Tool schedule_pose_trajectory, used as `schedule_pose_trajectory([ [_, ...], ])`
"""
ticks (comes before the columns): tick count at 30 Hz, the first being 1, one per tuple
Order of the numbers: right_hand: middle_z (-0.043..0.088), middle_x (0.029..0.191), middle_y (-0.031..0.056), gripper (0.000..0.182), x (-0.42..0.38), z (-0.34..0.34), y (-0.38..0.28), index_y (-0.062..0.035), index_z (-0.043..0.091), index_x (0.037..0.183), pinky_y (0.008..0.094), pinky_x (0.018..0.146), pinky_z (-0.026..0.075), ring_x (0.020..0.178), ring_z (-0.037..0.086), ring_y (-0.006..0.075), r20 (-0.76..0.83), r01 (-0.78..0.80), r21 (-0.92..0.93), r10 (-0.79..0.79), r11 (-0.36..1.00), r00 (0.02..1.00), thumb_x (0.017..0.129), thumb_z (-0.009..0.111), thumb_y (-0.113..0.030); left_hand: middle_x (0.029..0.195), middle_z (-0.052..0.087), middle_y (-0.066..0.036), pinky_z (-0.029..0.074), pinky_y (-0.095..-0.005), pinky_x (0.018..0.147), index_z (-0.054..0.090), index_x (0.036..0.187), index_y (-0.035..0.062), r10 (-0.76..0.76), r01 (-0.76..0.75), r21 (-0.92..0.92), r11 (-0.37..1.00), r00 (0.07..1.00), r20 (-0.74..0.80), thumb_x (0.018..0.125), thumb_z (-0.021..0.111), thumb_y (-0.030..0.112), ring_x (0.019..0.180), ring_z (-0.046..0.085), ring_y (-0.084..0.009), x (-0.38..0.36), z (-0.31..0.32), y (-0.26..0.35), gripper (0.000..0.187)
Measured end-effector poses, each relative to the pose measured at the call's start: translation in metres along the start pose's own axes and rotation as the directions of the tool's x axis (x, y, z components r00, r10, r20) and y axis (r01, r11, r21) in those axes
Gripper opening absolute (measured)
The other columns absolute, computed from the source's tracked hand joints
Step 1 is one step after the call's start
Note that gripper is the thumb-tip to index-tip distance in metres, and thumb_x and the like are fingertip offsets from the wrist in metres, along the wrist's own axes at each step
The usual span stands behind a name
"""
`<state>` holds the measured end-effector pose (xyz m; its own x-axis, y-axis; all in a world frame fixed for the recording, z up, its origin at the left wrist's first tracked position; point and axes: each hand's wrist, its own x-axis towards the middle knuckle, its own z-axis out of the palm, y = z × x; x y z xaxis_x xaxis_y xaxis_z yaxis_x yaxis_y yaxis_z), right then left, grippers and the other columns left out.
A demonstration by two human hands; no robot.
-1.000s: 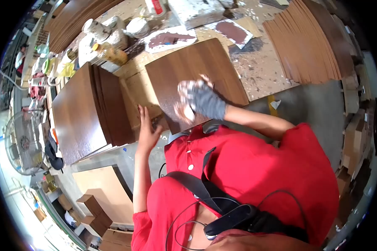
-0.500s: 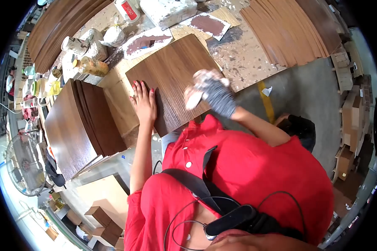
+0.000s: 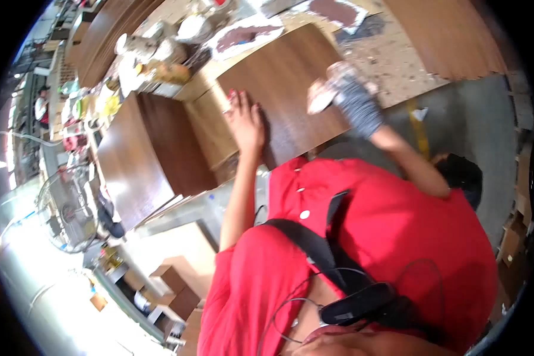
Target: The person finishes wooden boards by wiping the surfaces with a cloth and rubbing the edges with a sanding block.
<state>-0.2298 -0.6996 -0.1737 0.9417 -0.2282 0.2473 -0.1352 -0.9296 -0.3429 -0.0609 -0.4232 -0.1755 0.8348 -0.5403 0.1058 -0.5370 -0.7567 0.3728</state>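
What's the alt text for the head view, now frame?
A person in a red shirt presses the bare left hand flat on a dark wood-grain panel while the gloved right hand holds a pale cloth against its surface. A stack of similar panels lies to the left, paint-smeared containers behind.

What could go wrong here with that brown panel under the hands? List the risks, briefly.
1. The brown panel appears to stick out past the near edge of the bench; pressure near that end might tip or slide it.
2. Only the bare left hand pins it flat while the gloved right hand works at its edge, so it could shift.
3. Paste-smeared boards and crusted jars crowd the far side; a pushed panel might pick up smears.
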Motion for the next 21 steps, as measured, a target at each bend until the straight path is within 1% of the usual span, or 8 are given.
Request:
schedule_pose_trajectory([
  [3,0.053,0.143,0.0158,0.04,0.012,0.005,0.032,-0.0017,0.058,0.133,0.042,0.12,0.03,0.137,0.044,0.0318,-0.108,-0.008,-0.127,-0.006,0.992,0.994,0.098,0.042,-0.011,0.165,0.022,-0.015,0.013,-0.0537,0.123,0.034,0.156,0.0093,0.005,-0.007,-0.041,0.999,0.999,-0.053,0.106,0.041,0.035,0.154,0.018,-0.0311,0.0,0.002,0.003,0.057],
  [4,0.052,0.145,0.0156,0.041,0.019,0.014,0.013,-0.003,0.059,0.133,0.0424,0.12,0.03,0.14,0.043,0.0313,-0.098,-0.056,0.266,0.085,0.962,0.992,0.097,0.044,-0.014,0.164,0.025,-0.017,0.011,-0.0526,0.124,0.034,0.155,0.0078,0.013,-0.014,-0.015,1.0,0.998,-0.058,0.105,0.043,0.032,0.152,0.021,-0.0335,0.0,0.002,0.003,0.057],
  [9,0.041,0.155,0.0171,0.052,0.037,0.054,-0.105,-0.0076,0.054,0.142,0.0486,0.121,0.023,0.146,0.036,0.0321,0.124,0.362,-0.083,-0.351,0.929,0.928,0.094,0.049,-0.027,0.166,0.024,-0.01,0.01,-0.0528,0.124,0.034,0.157,0.0121,-0.044,0.043,-0.034,0.999,0.999,-0.031,0.103,0.045,0.032,0.153,0.023,-0.0291,0.001,0.002,0.002,0.058],
  [11,0.041,0.155,0.0178,0.052,0.054,0.054,-0.1,-0.0094,0.051,0.145,0.0481,0.121,0.022,0.148,0.034,0.0321,0.071,0.352,0.109,-0.361,0.93,0.93,0.096,0.048,-0.027,0.167,0.022,-0.01,0.01,-0.052,0.124,0.033,0.157,0.0118,-0.039,0.037,-0.051,0.998,0.999,-0.038,0.104,0.044,0.032,0.153,0.021,-0.0291,0.001,0.002,0.003,0.057],
  [15,0.049,0.147,0.0178,0.042,0.13,0.036,-0.042,-0.0081,0.057,0.137,0.049,0.117,0.03,0.139,0.044,0.0333,0.083,0.283,-0.346,-0.271,0.895,0.959,0.1,0.045,-0.024,0.166,0.023,-0.013,0.011,-0.0498,0.124,0.034,0.156,0.0095,-0.026,0.024,-0.104,0.994,0.999,-0.019,0.105,0.041,0.03,0.153,0.021,-0.0315,0.001,-0.002,0.005,0.055],
  [17,0.054,0.141,0.0181,0.04,0.172,0.038,0.005,-0.0071,0.058,0.135,0.0485,0.114,0.033,0.133,0.048,0.0338,0.19,0.07,-0.342,-0.004,0.937,0.982,0.1,0.045,-0.023,0.166,0.023,-0.013,0.011,-0.0496,0.124,0.034,0.156,0.0098,-0.028,0.024,-0.115,0.993,0.999,-0.028,0.106,0.04,0.029,0.153,0.021,-0.0314,0.001,-0.002,0.003,0.055],
  [19,0.056,0.139,0.0199,0.039,0.185,0.062,0.048,-0.0072,0.057,0.136,0.0468,0.112,0.037,0.133,0.049,0.034,-0.136,-0.102,-0.146,0.082,0.984,0.987,0.1,0.044,-0.018,0.166,0.024,-0.011,0.01,-0.0495,0.124,0.034,0.157,0.011,-0.035,0.033,-0.123,0.992,0.999,-0.018,0.106,0.039,0.028,0.154,0.019,-0.0301,0.002,-0.007,0.006,0.054],
  [21,0.051,0.146,0.0173,0.043,0.178,0.075,0.027,-0.0095,0.052,0.141,0.0467,0.115,0.033,0.137,0.046,0.0313,-0.073,-0.083,-0.388,0.059,0.918,0.996,0.101,0.038,-0.018,0.166,0.024,-0.011,0.009,-0.0492,0.124,0.035,0.156,0.0103,-0.047,0.047,-0.133,0.99,0.999,-0.001,0.106,0.038,0.027,0.154,0.018,-0.0295,0.004,-0.008,0.005,0.053],
])
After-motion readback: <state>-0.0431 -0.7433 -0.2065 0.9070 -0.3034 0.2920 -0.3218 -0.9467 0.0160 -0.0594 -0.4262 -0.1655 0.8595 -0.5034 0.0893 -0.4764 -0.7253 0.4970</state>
